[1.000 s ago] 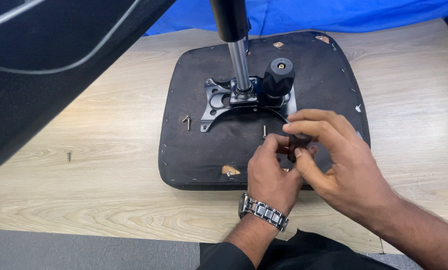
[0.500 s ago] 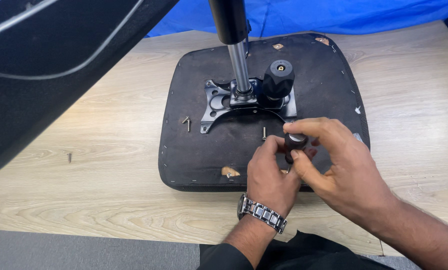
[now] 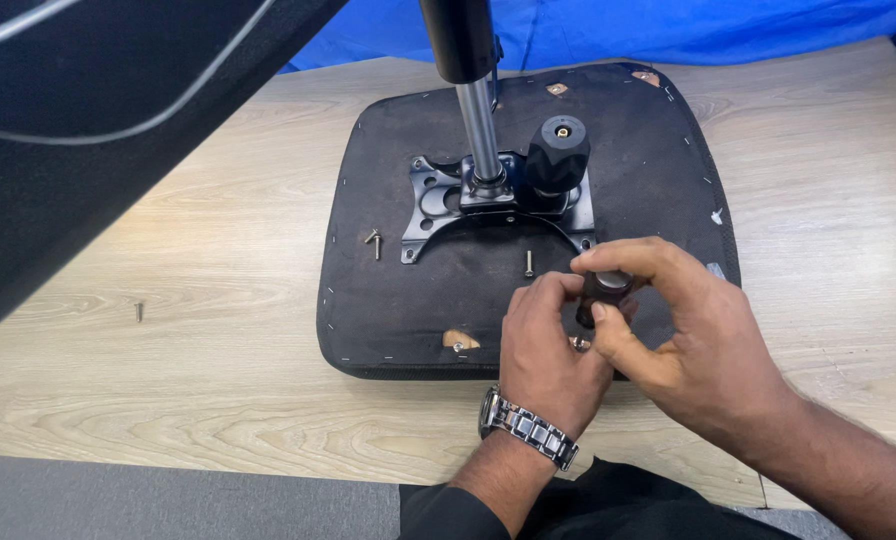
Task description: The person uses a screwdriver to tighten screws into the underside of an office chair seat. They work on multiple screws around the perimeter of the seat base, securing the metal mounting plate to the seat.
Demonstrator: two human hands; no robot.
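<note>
Head camera looks down on an upturned black chair seat [image 3: 628, 140] lying on a light wooden bench [image 3: 188, 330], its fabric underside facing up. Both hands meet over the seat's near edge: the right hand [image 3: 683, 345] pinches a small dark cylindrical part [image 3: 603, 292] with a pale metal cap between thumb and forefinger, its grip closed on the piece, while the left hand [image 3: 548, 355], a metal watch [image 3: 526, 428] on its wrist, closes its fingertips against the same part from the other side. A small bolt head [image 3: 578, 343] shows just below the part, between the two hands. Farther up the seat, a black metal mounting plate [image 3: 438, 205] carries a chrome gas-lift column [image 3: 480, 125] and a black round knob [image 3: 558, 155]. One loose screw [image 3: 529, 263] lies on the seat near the plate, two more [image 3: 373, 240] sit at the seat's left edge, and another [image 3: 139, 311] lies on the bench well apart. Blue sheeting [image 3: 668, 25] covers the far side.
</note>
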